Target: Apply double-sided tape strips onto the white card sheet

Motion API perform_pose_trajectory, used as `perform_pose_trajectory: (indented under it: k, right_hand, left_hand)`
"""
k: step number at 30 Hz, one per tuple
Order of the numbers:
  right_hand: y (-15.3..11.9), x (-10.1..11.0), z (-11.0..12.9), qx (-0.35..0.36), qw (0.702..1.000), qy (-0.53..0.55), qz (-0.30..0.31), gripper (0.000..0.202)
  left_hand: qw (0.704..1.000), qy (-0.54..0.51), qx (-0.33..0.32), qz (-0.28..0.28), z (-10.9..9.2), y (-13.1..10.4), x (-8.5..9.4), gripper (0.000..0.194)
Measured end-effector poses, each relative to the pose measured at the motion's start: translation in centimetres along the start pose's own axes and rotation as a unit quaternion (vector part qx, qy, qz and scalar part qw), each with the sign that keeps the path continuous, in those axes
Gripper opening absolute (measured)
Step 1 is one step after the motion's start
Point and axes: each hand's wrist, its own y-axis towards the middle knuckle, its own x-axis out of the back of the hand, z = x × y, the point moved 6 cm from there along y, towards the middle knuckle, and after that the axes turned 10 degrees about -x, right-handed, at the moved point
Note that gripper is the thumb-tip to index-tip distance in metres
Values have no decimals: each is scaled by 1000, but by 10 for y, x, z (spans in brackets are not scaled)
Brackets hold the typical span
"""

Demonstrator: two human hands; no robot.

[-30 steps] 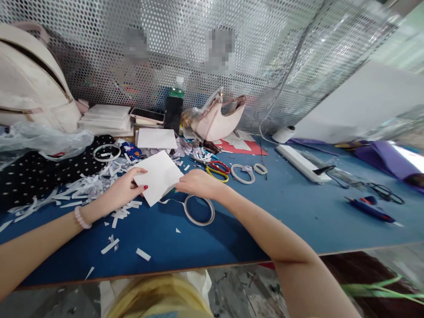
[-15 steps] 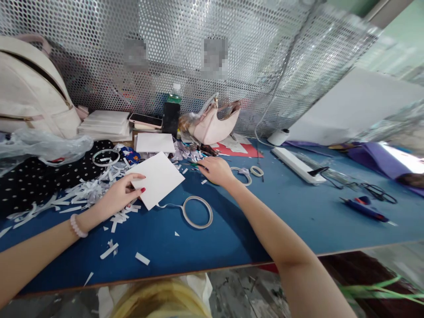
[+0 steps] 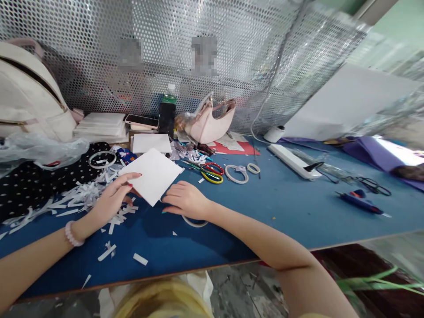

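Note:
My left hand (image 3: 114,194) holds a white square card (image 3: 154,174) by its left corner, fingers on top and thumb at the lower edge. By the card's lower right edge is my right hand (image 3: 187,201), its thumb and forefinger apart. Beneath that hand lies a roll of narrow white tape (image 3: 195,223), mostly covered by it. The tape's loose end near the card is largely hidden by the fingers. Scissors with red and yellow handle loops (image 3: 212,178) rest on the blue table (image 3: 238,225), beyond the right hand.
Paper strips (image 3: 77,196) pile up at the left beside a polka-dot cloth (image 3: 20,190). More white cards (image 3: 151,143) are stacked behind. To the right are a white ring (image 3: 236,180), a smaller tape roll (image 3: 253,168), a power strip (image 3: 293,162) and a blue glue gun (image 3: 361,205).
My right hand has left the scissors and come back toward me, over the tape roll beside the card. My left hand still holds the card. The view has shifted slightly.

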Motion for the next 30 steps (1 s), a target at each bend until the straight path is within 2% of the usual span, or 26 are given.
perform_pose_trajectory:
  k: [3,7,13,17,21,24,27,30]
  right_hand:
    - [-1,-4,-2,-25,999,21,-4,32]
    - [-4,1,-14,-44,997,56,-20,27]
    - [-4,5,-16,-60,996,66,-2,27]
    - [-4,8,-14,-60,996,71,-14,28]
    - [-7,7,-21,-75,994,80,-19,28]
    - [-10,2,-33,-132,985,109,1,24]
    - [-11,-4,-42,-188,964,182,38,23]
    - [-11,-5,-47,-211,946,238,57,22]
  left_hand:
    - [1000,-16,-19,10,-5,-1,-2,56]
    - [998,57,-39,12,-12,-1,3,64]
    - [972,212,-99,-28,-19,0,20,47]
    - [960,253,-115,-45,-17,1,26,40]
    - [968,215,-96,-91,-20,4,38,39]
    - [968,179,-102,-145,-27,7,51,40]
    - [972,131,-125,-147,-33,8,54,36]
    - [979,93,-117,-140,-37,6,54,28]
